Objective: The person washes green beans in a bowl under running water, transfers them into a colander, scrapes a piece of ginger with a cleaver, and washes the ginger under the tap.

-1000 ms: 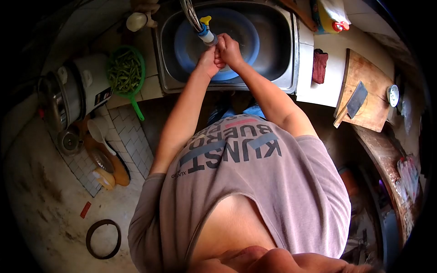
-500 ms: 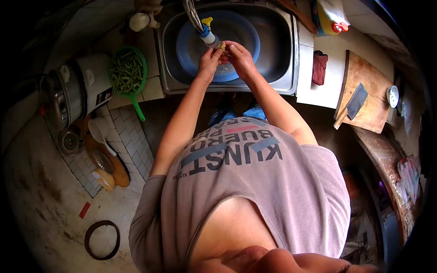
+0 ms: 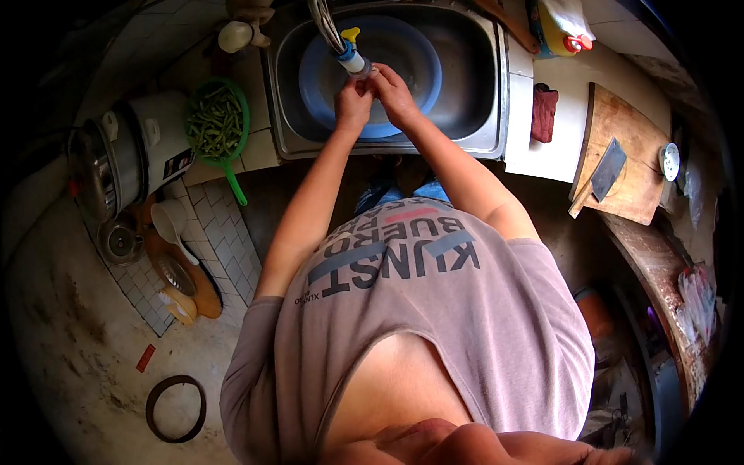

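My left hand [image 3: 353, 106] and my right hand [image 3: 394, 94] meet just below the tap [image 3: 354, 59], over a blue basin [image 3: 434, 74] in the steel sink [image 3: 473, 93]. Both have their fingers curled closed and pressed together. Whatever lies between them is hidden now; half a second ago a small yellowish-brown piece showed at the fingertips. The right fingertips are right beside the tap's clear nozzle. A yellow handle [image 3: 351, 35] sits on the tap.
Left of the sink, a green strainer [image 3: 235, 172] holds green beans [image 3: 214, 124], near a large pot [image 3: 101, 167]. To the right are a dark red cloth [image 3: 544, 114] and a cutting board [image 3: 639, 174] with a cleaver [image 3: 608, 169] on it. A small bowl [image 3: 669, 163] stands at the board's edge.
My right hand has shifted left and up toward the tap nozzle, and the hands have closed together. The small yellowish-brown piece has gone out of sight between the fingers.
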### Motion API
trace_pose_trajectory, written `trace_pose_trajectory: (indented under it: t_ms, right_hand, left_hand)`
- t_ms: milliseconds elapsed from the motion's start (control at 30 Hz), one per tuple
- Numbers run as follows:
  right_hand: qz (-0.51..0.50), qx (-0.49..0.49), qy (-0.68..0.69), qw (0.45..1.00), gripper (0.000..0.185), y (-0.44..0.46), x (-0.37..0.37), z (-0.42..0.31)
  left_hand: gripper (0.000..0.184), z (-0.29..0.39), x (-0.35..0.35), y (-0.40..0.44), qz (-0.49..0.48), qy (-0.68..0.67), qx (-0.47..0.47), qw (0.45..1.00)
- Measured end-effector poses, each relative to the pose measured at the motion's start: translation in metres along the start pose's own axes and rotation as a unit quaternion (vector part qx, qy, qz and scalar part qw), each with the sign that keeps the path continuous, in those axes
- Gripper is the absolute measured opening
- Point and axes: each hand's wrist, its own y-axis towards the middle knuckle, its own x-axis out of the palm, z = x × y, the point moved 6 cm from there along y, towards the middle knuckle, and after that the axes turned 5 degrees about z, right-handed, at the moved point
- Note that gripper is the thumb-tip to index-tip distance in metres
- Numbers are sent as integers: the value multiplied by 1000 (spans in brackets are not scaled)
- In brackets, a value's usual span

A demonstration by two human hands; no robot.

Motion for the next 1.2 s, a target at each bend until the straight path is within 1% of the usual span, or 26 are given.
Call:
trace_pose_trajectory:
  t_ms: [67,133,200,267,300,333,367,400,433,467,533,600,633,733,767,833,867,900,933,967,1000,1067,1100,1133,1167,1200]
  right_hand:
    - [80,-94,-157,980,32,8,-5,-2]
    - [106,-105,-146,978,31,17,-6,3]
    - [131,-117,-135,975,31,22,-11,3]
    - [76,14,56,995,30,27,-11,17]
    - [90,63,119,987,30,22,-5,13]
    - [91,63,118,987,30,22,-6,13]
    - [85,83,115,986,31,21,-6,15]
    - [79,103,111,985,32,20,-7,17]
    - [80,104,111,985,32,19,-9,16]
    - [57,103,64,991,32,16,-8,15]
    - [34,103,17,994,32,8,-2,6]
    - [-25,154,-27,987,32,-3,12,-1]
    - [-23,155,-26,987,32,-5,15,-4]
    - [-28,110,-6,993,30,-2,22,-10]
    - [-19,92,-35,995,29,1,20,-9]
    - [-11,73,-64,995,29,17,13,10]
    - [38,-21,-77,996,29,35,3,24]
    - [86,-115,-90,986,29,42,-5,26]
    - [86,-115,-89,986,29,42,-3,23]
    - [102,-46,-44,993,29,46,-4,28]
    - [118,24,2,993,29,46,-4,32]
    - [103,61,23,993,27,43,-1,28]
    - [87,98,42,990,26,40,1,28]
    - [87,99,42,990,26,32,5,19]
    - [43,88,20,995,26,22,15,10]
    - [0,78,-2,997,26,14,22,2]
  left_hand:
    - [30,5,-4,0,12,23,7,1000]
    - [27,13,-8,-1,11,62,35,997]
    - [25,16,-7,-2,0,57,12,998]
    - [23,6,-3,0,-11,52,-11,999]
    - [19,-11,5,3,-11,-32,11,999]
    - [16,-9,6,5,-11,-116,33,993]
    - [16,-13,4,6,-11,-116,33,993]
    - [13,-14,8,3,-85,-233,-102,963]
    - [10,-19,17,-4,-156,-341,-234,897]
    - [10,-15,14,-2,-156,-342,-235,896]
    - [12,-16,19,-5,-200,-412,-299,837]
    - [14,-18,20,-2,-188,-422,-304,833]
    - [17,-19,20,-1,-175,-432,-308,829]
    - [17,-22,16,0,-113,-378,-328,858]
    - [17,-18,21,-1,-114,-377,-329,858]
    - [25,-9,12,-1,22,-267,-289,919]
    - [25,-16,17,-1,21,-267,-289,919]
    - [33,-20,17,4,39,-180,-177,967]
    - [42,-14,14,6,56,-89,-60,993]
    - [45,-27,19,6,23,-69,-107,992]
    - [45,-32,20,6,23,-68,-107,992]
    - [40,-32,19,9,45,-24,-25,998]
    - [40,-25,14,9,45,-24,-25,998]
    - [39,-25,10,7,15,-120,-150,981]
    - [39,-25,11,1,-14,-214,-271,938]
    - [39,-25,11,2,-14,-215,-271,938]
